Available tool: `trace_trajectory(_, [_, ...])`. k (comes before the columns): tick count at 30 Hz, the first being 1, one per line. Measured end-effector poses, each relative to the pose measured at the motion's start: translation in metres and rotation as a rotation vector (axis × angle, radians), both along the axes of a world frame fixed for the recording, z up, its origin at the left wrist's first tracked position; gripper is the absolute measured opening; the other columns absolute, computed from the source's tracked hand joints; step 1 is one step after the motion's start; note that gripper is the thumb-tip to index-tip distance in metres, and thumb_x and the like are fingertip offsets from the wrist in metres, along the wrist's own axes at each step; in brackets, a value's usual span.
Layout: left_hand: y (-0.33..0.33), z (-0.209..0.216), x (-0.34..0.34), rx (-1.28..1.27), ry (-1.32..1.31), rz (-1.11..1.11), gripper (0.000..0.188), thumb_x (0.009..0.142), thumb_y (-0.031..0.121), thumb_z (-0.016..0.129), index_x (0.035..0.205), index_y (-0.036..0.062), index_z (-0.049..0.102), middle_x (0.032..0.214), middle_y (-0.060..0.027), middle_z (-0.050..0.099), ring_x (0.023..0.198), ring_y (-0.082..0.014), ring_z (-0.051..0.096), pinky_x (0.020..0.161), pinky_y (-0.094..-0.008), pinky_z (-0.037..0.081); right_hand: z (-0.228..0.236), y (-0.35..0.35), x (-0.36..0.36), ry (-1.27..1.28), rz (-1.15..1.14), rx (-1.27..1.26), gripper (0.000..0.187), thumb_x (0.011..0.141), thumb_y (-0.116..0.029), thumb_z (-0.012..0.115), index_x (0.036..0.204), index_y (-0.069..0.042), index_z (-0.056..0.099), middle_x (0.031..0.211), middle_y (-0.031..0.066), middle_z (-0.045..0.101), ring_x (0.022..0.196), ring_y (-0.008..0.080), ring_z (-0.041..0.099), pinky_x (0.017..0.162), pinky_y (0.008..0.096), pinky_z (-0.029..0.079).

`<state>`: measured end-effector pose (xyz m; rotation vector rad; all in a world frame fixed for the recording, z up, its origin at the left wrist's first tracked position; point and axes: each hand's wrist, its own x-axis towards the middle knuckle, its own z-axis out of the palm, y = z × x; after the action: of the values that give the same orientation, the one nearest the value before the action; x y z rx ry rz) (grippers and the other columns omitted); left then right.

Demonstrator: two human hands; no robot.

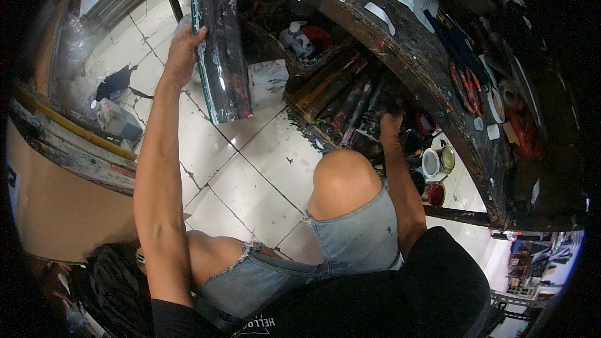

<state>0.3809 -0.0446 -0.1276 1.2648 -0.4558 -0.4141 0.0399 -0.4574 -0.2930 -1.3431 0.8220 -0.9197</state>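
Note:
My left hand point(186, 50) is closed on the edge of a squeegee point(225, 56), a long dark paint-stained bar with a green blade strip along its left side. The squeegee is held lengthwise away from me above the tiled floor. Under the table at the right, my right hand point(392, 124) reaches in among several paint-smeared squeegees point(357, 103) lying side by side. Its fingers are lost in shadow, so I cannot tell what they touch. A stained white box point(268, 82) sits between the held squeegee and that pile.
A dark worktable point(432, 81) curves overhead at the right, bearing papers and orange-handled scissors point(464, 87). Open paint cans point(432, 163) stand below it near my right forearm. Leftward are a plastic jug point(116, 122) and a cardboard sheet point(69, 194). White bottles point(297, 40) rest under the table.

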Motion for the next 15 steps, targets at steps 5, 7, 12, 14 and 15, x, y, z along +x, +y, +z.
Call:
trace_trajectory(5, [0.003,0.002,0.010,-0.034,0.021,0.050,0.033,0.093,0.018,0.056,0.121,0.0018,0.052,0.110,-0.0060,0.062,0.100,-0.0154,0.057,0.092,-0.0295,0.043,-0.026,-0.020,-0.008,-0.096,0.025,-0.054,0.058,0.084,-0.009,0.065,0.138,-0.005,0.041,0.135,0.0104,0.048,0.121,0.0267,0.047,0.104,0.0376,0.035])
trace_trajectory(7, [0.011,0.001,0.011,-0.029,0.070,0.073,0.036,0.090,0.022,0.059,0.120,0.0019,0.052,0.108,-0.0073,0.062,0.095,-0.0156,0.060,0.085,-0.0301,0.048,-0.021,-0.001,-0.001,0.023,0.038,-0.144,0.060,0.085,-0.011,0.065,0.139,-0.005,0.040,0.137,0.0109,0.047,0.122,0.0278,0.046,0.105,0.0376,0.034])
trace_trajectory(12, [-0.007,0.013,0.000,-0.064,0.111,-0.030,0.030,0.091,0.021,0.059,0.114,0.0022,0.054,0.102,-0.0071,0.064,0.085,-0.0140,0.063,0.073,-0.0287,0.053,-0.030,-0.017,-0.020,0.891,-0.162,-0.455,0.062,0.086,-0.017,0.066,0.141,-0.005,0.038,0.141,0.0145,0.043,0.127,0.0297,0.041,0.106,0.0380,0.033])
trace_trajectory(14, [0.007,0.006,0.003,-0.041,0.083,-0.007,0.028,0.090,0.019,0.060,0.112,0.0021,0.056,0.100,-0.0070,0.065,0.082,-0.0136,0.064,0.071,-0.0282,0.054,0.005,0.028,0.014,1.374,-0.345,-0.541,0.060,0.087,-0.018,0.066,0.139,-0.005,0.041,0.139,0.0164,0.045,0.128,0.0301,0.041,0.106,0.0387,0.033])
trace_trajectory(15, [0.005,0.004,0.006,-0.047,0.065,-0.015,0.027,0.090,0.018,0.061,0.111,0.0020,0.056,0.098,-0.0070,0.065,0.082,-0.0135,0.064,0.071,-0.0282,0.054,0.009,0.026,0.012,1.307,-0.357,-0.735,0.057,0.087,-0.019,0.066,0.137,-0.004,0.043,0.136,0.0170,0.047,0.124,0.0301,0.045,0.104,0.0393,0.035])
